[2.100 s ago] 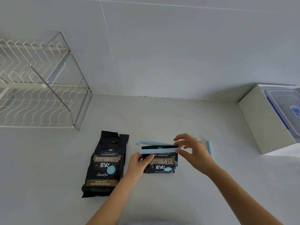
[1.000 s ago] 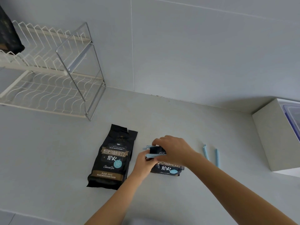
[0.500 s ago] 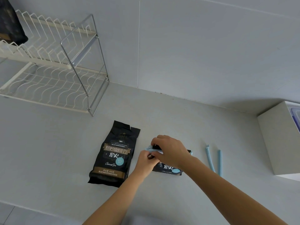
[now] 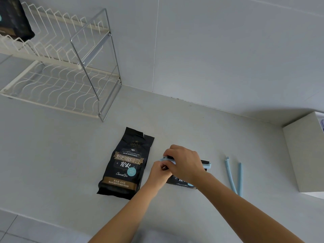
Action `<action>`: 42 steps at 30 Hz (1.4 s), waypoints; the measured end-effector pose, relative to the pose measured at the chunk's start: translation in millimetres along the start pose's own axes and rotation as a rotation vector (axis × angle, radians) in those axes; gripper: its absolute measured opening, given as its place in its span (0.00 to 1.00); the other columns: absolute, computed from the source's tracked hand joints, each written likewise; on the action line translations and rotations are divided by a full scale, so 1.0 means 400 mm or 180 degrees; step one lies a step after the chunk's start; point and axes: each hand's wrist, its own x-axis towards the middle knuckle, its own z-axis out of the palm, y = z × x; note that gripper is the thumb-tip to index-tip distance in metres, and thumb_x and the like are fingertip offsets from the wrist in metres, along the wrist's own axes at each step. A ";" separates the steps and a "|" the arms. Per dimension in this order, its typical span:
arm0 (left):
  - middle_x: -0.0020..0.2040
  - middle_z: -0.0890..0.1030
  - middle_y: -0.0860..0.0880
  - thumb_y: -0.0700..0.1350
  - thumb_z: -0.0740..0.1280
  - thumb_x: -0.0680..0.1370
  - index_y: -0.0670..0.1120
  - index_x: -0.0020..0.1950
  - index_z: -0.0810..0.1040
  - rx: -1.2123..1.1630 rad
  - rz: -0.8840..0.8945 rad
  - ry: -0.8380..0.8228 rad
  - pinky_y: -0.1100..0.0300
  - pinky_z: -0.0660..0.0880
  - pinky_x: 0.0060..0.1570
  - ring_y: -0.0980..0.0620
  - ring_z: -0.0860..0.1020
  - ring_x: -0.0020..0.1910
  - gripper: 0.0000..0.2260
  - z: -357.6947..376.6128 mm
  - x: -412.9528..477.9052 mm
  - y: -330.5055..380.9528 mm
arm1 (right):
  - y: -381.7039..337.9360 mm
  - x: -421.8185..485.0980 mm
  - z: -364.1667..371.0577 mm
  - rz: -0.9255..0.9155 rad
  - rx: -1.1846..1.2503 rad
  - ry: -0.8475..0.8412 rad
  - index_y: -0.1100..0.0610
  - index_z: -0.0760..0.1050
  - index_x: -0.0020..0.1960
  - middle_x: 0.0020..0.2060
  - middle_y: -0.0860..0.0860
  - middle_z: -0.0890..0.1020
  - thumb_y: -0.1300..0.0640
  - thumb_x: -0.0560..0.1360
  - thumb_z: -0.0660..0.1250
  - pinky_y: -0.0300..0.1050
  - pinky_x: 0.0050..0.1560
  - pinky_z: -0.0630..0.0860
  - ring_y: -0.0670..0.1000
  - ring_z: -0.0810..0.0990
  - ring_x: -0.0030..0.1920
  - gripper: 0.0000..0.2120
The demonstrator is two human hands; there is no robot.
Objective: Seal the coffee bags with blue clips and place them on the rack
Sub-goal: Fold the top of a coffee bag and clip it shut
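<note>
A black coffee bag [image 4: 127, 163] lies flat on the grey counter [image 4: 52, 155], its top torn open. To its right lies a second, folded-down coffee bag [image 4: 182, 182], mostly hidden under my hands. A blue clip [image 4: 207, 166] runs across its folded top. My right hand [image 4: 184, 163] covers the clip and grips it near its left end. My left hand [image 4: 158, 173] pinches the clip's left tip. A spare blue clip [image 4: 234, 176], opened in a V, lies on the counter further right.
A white wire rack [image 4: 57, 71] with a chrome frame stands at the back left, a dark bag [image 4: 13, 18] on its upper shelf. A white box [image 4: 305, 155] sits at the right edge. A tiled wall rises behind the counter.
The open clip has been brought down over the folded bag top. My right hand moved from the clip's right end to its left end. The view shifted right, showing more of the rack.
</note>
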 end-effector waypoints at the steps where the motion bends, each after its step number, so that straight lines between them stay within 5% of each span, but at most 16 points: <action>1: 0.27 0.73 0.49 0.36 0.63 0.72 0.42 0.33 0.77 -0.0028 -0.0063 -0.0029 0.68 0.65 0.27 0.54 0.70 0.30 0.08 -0.002 -0.003 0.005 | -0.001 0.000 0.000 0.0021 0.0001 0.0014 0.48 0.77 0.48 0.43 0.45 0.78 0.49 0.75 0.60 0.42 0.35 0.68 0.48 0.76 0.41 0.08; 4: 0.34 0.80 0.54 0.39 0.63 0.71 0.54 0.38 0.80 -0.0524 0.0005 -0.0236 0.68 0.74 0.37 0.57 0.78 0.37 0.10 -0.016 -0.016 0.025 | -0.001 -0.001 0.002 0.0042 0.0011 0.0070 0.48 0.77 0.48 0.42 0.45 0.77 0.49 0.76 0.60 0.41 0.34 0.66 0.48 0.76 0.41 0.08; 8: 0.45 0.84 0.49 0.38 0.69 0.72 0.47 0.50 0.80 -0.0942 0.0289 0.0335 0.67 0.76 0.44 0.57 0.81 0.46 0.09 -0.051 -0.030 0.023 | 0.003 0.000 0.000 0.0071 0.0088 0.0131 0.48 0.78 0.47 0.41 0.45 0.77 0.47 0.75 0.63 0.37 0.30 0.59 0.47 0.74 0.39 0.07; 18: 0.44 0.85 0.50 0.42 0.71 0.74 0.48 0.48 0.81 -0.0690 0.0681 0.0693 0.65 0.77 0.45 0.54 0.83 0.46 0.04 -0.063 -0.031 0.014 | 0.017 -0.003 -0.015 0.0254 0.0378 0.0081 0.44 0.76 0.50 0.43 0.43 0.82 0.42 0.71 0.66 0.41 0.37 0.68 0.46 0.78 0.43 0.10; 21: 0.39 0.85 0.53 0.46 0.69 0.75 0.49 0.45 0.81 -0.0687 0.0481 0.0588 0.71 0.75 0.41 0.59 0.82 0.42 0.02 -0.060 -0.028 0.026 | 0.022 -0.014 -0.026 0.0130 0.0708 -0.0039 0.45 0.75 0.51 0.44 0.42 0.80 0.45 0.70 0.69 0.42 0.41 0.72 0.44 0.76 0.45 0.11; 30: 0.30 0.78 0.53 0.51 0.68 0.74 0.45 0.46 0.80 -0.0927 -0.0047 0.0171 0.66 0.75 0.34 0.59 0.75 0.29 0.09 -0.048 -0.032 0.035 | 0.015 -0.044 -0.034 0.0179 0.0803 0.0357 0.50 0.80 0.44 0.41 0.45 0.78 0.52 0.71 0.69 0.46 0.41 0.76 0.45 0.75 0.45 0.03; 38: 0.32 0.79 0.54 0.52 0.67 0.75 0.49 0.44 0.80 -0.0764 -0.0137 0.0133 0.62 0.76 0.42 0.58 0.77 0.34 0.08 -0.046 -0.033 0.045 | 0.004 -0.051 -0.028 0.0362 0.1056 0.0723 0.56 0.79 0.38 0.37 0.49 0.78 0.56 0.69 0.72 0.48 0.38 0.75 0.49 0.76 0.40 0.04; 42: 0.34 0.80 0.54 0.50 0.66 0.76 0.49 0.46 0.80 -0.0652 0.0071 0.0091 0.65 0.76 0.42 0.59 0.77 0.35 0.06 -0.047 -0.042 0.061 | 0.006 -0.061 -0.026 0.0138 0.1002 0.0875 0.60 0.78 0.36 0.34 0.48 0.73 0.60 0.69 0.72 0.38 0.35 0.68 0.50 0.72 0.38 0.06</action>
